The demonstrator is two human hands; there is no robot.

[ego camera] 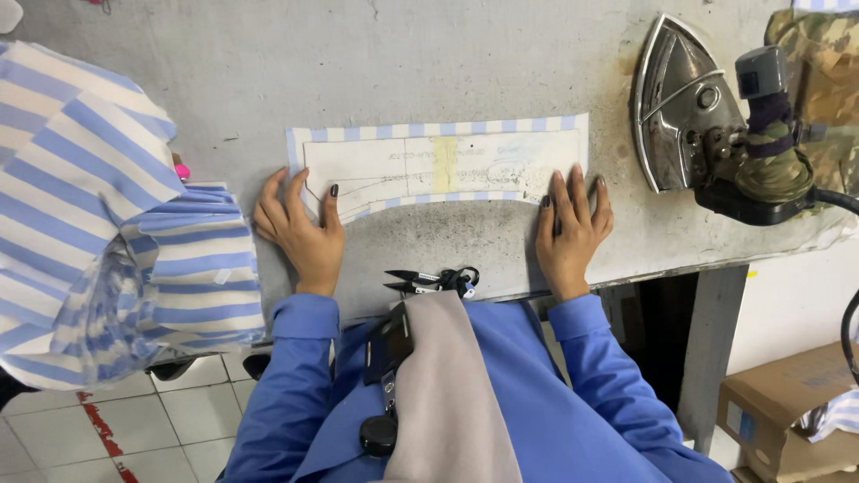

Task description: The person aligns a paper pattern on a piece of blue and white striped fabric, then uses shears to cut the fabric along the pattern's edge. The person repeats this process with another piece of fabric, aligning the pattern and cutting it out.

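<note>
Both hands flat on a striped collar piece, grey counter (429, 63).

Cardboard box (774, 407) lower rt, contents hidden. Blue-and-white striped fabric strip (429, 131) lies mid-counter w/ a white paper pattern (394, 168) on top. Left hand (300, 228), fingers spread, presses its left end; right hand (573, 224), fingers together, presses the right end. Iron (693, 107) at rt, snips (434, 280) near edge.

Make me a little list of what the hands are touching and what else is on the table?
left hand: flat on left end of paper pattern
right hand: flat on its right end
pattern: lies on blue-and-white striped fabric piece
table: grey, worn
snips: black, near edge, between the wrists
iron: far right, on its side
striped fabric pile: at left
</note>
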